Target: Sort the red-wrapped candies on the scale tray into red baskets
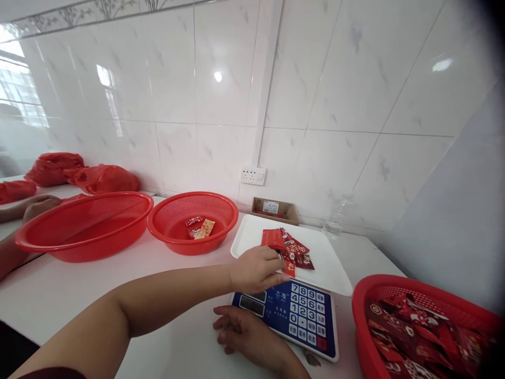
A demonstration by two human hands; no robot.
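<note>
My left hand (258, 269) reaches across the front edge of a white weighing tray (327, 258), its fingers and thumb closing at a small pile of red snack packets (294, 247). Part of the pile is hidden behind those fingers. Under the tray is a digital scale (284, 310) with a blue keypad panel and a dark display. My right hand (246, 331) rests on the table by the scale's lower left corner, fingers loosely bent and apart, holding nothing.
At right stands a red basket (359, 316) full of dark red packets. Left of the scale, another red basket (193, 247) holds a few packets. Farther left are a larger basket (90, 250), another person's hands (39, 205) and red bags (106, 179). Behind the tray sit a cardboard box (292, 213) and clear bottle (337, 218).
</note>
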